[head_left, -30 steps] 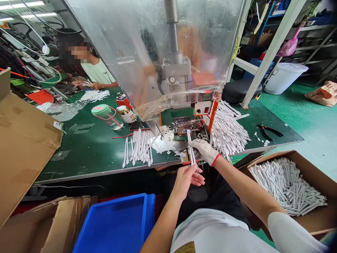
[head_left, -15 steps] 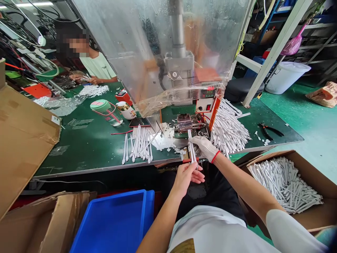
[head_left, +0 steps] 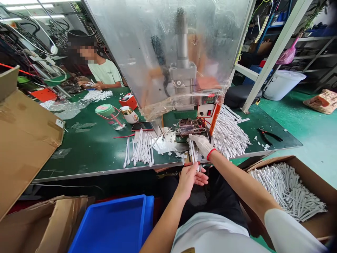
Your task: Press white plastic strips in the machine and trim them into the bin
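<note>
A pair of slim white plastic strips (head_left: 193, 151) runs lengthwise between my hands at the table's front edge. Their near ends are pinched between the thumb and fingers of my bare left hand (head_left: 190, 178). My right hand (head_left: 202, 144), in a white glove with a red cuff, closes on the far part of the strips, right by the small metal block (head_left: 185, 127) under the press. The glove hides the strips' far ends, so I cannot tell whether they enter the block. Left of my hands, loose white strips (head_left: 143, 147) lie side by side on the green table (head_left: 94, 151).
A large strip pile (head_left: 230, 133) lies right of the press (head_left: 183, 77), near pliers (head_left: 270, 136). A cardboard box (head_left: 289, 189) of strips stands at lower right, a blue tray (head_left: 110, 221) at lower left. A jar (head_left: 110, 116) and mug (head_left: 129, 114) stand left. A co-worker (head_left: 104, 72) sits beyond.
My gloved right hand has slid forward along the strips, closer to the metal block. My left hand keeps its pinch on the near ends. The whole view has shifted slightly.
</note>
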A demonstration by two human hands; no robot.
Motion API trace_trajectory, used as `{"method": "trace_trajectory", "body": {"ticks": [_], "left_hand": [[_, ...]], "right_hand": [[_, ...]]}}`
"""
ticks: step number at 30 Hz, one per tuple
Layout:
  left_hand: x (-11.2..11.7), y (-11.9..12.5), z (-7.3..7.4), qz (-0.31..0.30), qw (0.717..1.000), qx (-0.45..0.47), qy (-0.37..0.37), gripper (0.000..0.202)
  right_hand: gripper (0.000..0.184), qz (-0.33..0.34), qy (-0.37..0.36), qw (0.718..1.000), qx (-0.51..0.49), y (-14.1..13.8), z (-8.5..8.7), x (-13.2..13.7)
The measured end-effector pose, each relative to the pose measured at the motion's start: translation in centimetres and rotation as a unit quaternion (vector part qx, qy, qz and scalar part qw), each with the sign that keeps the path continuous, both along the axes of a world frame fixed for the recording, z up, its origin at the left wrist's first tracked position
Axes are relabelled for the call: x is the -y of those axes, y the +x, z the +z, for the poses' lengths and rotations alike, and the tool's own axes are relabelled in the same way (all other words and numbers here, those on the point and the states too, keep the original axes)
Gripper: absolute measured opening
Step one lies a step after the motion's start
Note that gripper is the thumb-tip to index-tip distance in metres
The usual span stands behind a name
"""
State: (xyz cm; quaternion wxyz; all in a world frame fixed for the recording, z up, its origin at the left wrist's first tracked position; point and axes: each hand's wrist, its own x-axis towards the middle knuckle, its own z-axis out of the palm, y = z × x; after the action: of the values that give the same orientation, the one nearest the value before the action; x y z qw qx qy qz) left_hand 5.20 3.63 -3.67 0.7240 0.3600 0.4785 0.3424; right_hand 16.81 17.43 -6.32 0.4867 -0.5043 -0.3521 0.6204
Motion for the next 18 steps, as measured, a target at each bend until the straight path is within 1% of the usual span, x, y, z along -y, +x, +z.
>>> {"method": "trace_trajectory", "body": {"ticks": [4,9,13,18], "left_hand": [[-0.1,0.1,-0.2,0.005,1.000,-0.002,0.006,0.068],[-0.1,0.1,-0.5,0.013,1.000,0.004,0.010,0.065],[0.0,0.2,-0.6,0.016,1.000,0.006,0.014,0.064],[-0.1,0.5,-0.5,0.026,0.999,0.015,0.019,0.062]], "right_hand": [[0.031,0.004,0.011,1.000,0.023,0.2,0.0,0.0],[0.034,0.024,0.017,0.999,0.025,0.3,0.5,0.4],[0.037,0.017,0.007,0.999,0.035,0.2,0.9,0.7],[0.035,0.012,0.003,1.000,0.021,0.0,1.4,0.8]]}}
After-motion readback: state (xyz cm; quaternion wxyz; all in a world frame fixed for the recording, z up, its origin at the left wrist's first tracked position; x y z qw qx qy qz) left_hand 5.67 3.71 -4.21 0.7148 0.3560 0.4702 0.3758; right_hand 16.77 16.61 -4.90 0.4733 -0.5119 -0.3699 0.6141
